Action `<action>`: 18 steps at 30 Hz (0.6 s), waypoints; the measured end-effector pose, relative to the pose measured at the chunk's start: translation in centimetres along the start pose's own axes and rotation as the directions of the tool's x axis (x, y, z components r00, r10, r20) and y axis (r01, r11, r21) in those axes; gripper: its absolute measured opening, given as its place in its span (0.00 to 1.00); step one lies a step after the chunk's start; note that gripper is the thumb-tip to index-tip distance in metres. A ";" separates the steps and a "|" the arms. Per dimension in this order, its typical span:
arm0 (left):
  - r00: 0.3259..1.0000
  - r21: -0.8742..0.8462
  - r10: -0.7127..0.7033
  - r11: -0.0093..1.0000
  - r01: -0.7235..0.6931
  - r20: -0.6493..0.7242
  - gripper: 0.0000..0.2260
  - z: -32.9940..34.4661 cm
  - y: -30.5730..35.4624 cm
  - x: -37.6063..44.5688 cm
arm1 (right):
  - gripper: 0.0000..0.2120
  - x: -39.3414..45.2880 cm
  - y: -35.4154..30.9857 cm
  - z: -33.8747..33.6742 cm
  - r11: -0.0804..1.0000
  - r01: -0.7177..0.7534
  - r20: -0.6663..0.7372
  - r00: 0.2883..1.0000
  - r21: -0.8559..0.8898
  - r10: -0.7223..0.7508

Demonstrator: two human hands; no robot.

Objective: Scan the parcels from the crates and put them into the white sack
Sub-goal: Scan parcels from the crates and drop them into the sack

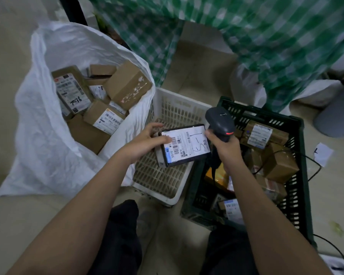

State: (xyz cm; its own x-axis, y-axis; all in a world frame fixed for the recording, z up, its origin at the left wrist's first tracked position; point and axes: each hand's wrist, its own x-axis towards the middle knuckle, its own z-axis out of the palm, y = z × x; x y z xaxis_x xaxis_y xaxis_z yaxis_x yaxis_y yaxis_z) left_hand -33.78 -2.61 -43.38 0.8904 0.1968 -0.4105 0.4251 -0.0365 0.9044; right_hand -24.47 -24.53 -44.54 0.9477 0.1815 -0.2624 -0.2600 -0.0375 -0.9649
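My left hand point(145, 142) grips a dark flat parcel point(189, 147) by its left end, white shipping label facing up, above the white crate point(179, 108). Just right of the parcel, my right hand point(223, 144) holds a black handheld scanner point(219, 121) by its handle, its head above the parcel's right end and a red light showing on it. The white sack point(40, 124) stands open at the left with several brown labelled boxes inside. A dark green crate point(298, 175) at the right holds several more parcels.
A green checked cloth point(266, 42) hangs across the back. A grey bin point(340, 114) stands at the far right. The scanner's black cable point(316, 167) loops over the green crate to the floor. A paper slip point(323, 153) lies on the floor. My knees are at the bottom.
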 end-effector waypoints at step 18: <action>0.992 -0.190 -0.112 0.974 0.121 0.059 0.39 2.8 -1.1 1.0 | 0.17 -0.3 2.3 1.1 0.974 -0.161 -0.141 0.973 0.158 0.183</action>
State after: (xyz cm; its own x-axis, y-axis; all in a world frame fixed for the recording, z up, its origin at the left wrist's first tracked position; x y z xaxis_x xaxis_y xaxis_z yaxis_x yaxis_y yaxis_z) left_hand -32.88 -5.10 -45.13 0.8453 0.1418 -0.5151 0.4909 0.1747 0.8535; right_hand -25.53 -23.57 -46.68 0.9004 0.0308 -0.4339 -0.4348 0.0898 -0.8960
